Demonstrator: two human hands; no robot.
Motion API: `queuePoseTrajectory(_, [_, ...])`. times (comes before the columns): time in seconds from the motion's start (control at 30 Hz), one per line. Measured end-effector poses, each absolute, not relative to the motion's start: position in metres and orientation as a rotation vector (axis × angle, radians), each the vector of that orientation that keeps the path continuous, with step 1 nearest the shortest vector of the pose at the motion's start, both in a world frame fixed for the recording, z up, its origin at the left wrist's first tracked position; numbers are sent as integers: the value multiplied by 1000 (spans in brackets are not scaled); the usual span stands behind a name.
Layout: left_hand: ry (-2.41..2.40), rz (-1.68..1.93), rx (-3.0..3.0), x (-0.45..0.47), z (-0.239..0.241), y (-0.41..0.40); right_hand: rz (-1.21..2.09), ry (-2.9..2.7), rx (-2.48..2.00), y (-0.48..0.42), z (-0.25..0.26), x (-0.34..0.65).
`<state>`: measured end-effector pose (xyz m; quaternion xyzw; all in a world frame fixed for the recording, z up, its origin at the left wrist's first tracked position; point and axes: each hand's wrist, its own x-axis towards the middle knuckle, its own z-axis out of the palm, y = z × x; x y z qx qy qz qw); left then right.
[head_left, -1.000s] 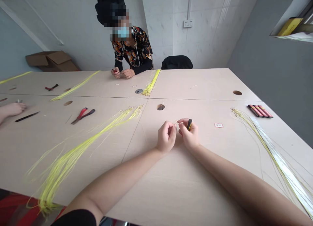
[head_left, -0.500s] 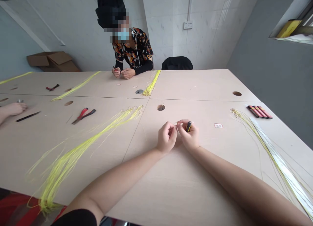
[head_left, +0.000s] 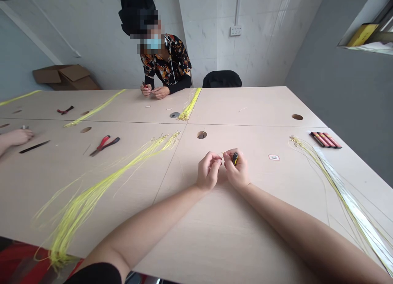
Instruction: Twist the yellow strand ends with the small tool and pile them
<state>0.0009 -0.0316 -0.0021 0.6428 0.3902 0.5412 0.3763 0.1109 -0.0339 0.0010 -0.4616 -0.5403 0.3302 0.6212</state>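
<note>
My left hand (head_left: 208, 171) and my right hand (head_left: 237, 170) rest close together on the light wooden table (head_left: 215, 231), both with fingers curled. The right hand grips a small black and yellow tool (head_left: 235, 157) that sticks up between its fingers. Between the fingertips of both hands is a tiny piece (head_left: 221, 155) that I cannot make out; the left hand pinches it. A long bundle of yellow strands (head_left: 101, 185) lies to the left of my arms.
Red-handled pliers (head_left: 104, 144) lie left of centre. Another yellow bundle with a clear strip (head_left: 340, 190) runs along the right edge, beside red and black sticks (head_left: 326, 139). A person (head_left: 164, 65) works at the far side. Another hand (head_left: 16, 136) rests at the left.
My hands have barely shifted; the right hand has turned the tool slightly and both hands sit a little higher in view. The person opposite keeps working.
</note>
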Motion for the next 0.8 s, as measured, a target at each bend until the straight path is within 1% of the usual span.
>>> queuePoseTrajectory(0.5, [961, 1430, 1649, 1, -1, -30, 817, -1225, -1075, -33, 1, 111])
queuePoseTrajectory(0.8, [1010, 1392, 1874, -1, -1, -32, 827, -1193, -1098, -32, 0, 113])
